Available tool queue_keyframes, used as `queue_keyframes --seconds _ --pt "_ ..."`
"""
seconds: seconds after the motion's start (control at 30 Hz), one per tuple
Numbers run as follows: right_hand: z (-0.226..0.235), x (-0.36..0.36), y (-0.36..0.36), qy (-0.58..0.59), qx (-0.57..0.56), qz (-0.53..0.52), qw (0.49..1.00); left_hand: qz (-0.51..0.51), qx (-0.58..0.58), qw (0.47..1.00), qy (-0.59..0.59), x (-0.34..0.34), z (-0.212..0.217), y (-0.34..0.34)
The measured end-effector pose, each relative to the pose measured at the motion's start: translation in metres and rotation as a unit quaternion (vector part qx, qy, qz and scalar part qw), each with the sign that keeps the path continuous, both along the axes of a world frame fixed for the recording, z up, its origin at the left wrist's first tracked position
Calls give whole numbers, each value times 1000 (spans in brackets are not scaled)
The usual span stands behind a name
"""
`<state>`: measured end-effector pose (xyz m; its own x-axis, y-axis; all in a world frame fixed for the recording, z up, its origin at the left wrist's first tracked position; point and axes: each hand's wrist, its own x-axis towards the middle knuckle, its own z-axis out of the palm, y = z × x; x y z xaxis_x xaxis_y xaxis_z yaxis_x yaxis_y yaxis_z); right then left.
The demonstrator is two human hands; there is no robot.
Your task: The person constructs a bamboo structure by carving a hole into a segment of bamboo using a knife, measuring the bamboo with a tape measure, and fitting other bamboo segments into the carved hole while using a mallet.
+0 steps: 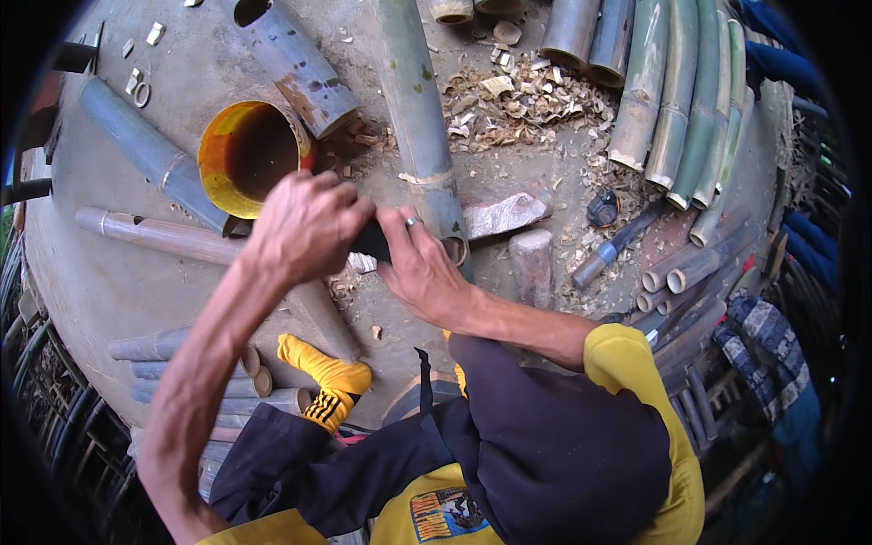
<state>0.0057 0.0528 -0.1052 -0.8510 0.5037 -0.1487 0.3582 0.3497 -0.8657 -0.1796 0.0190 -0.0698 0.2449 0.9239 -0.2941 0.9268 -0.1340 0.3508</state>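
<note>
My left hand (pixel 304 227) is closed, knuckles up, just in front of a yellow bucket (pixel 211 168) that holds brown liquid. My right hand (pixel 422 272), with a ring on one finger, is closed close beside it. Between the two hands shows a short dark piece (pixel 371 242) that both seem to grip; its kind is hidden by the fingers. Behind my right hand lies a long, thick bamboo tube (pixel 409 100), its near end close to the fingers. A pale wood block (pixel 504 214) sits right of that tube.
Bamboo poles (pixel 672 100) lie at the far right, with wood chips (pixel 527 100) beside them. A tape measure (pixel 602 209) and an upright-looking stone block (pixel 531 263) are right of my hands. Cut bamboo tubes (pixel 154 345) lie left of my yellow-socked foot (pixel 327 377).
</note>
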Motion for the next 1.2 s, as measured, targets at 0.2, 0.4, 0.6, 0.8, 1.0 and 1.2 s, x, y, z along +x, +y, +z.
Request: queue_keyframes --seconds 0.2,0.4,0.6,0.8,1.0,1.2 --pt "-12 4 -13 -67 -110 147 981 110 -210 964 -118 -2 -43 -51" --pt "-13 27 -11 -128 -33 413 901 418 -276 812 -300 106 -54 -148" --pt "56 67 53 98 154 467 865 536 -127 700 -454 219 -9 -123" --pt "80 97 89 -62 -329 -103 937 442 56 734 -513 220 -2 -20" --pt "54 133 118 -207 -18 238 949 430 -113 226 -867 256 -31 -46" --pt "48 86 145 -293 206 511 782 474 -53 -88 -875 258 -49 -1"
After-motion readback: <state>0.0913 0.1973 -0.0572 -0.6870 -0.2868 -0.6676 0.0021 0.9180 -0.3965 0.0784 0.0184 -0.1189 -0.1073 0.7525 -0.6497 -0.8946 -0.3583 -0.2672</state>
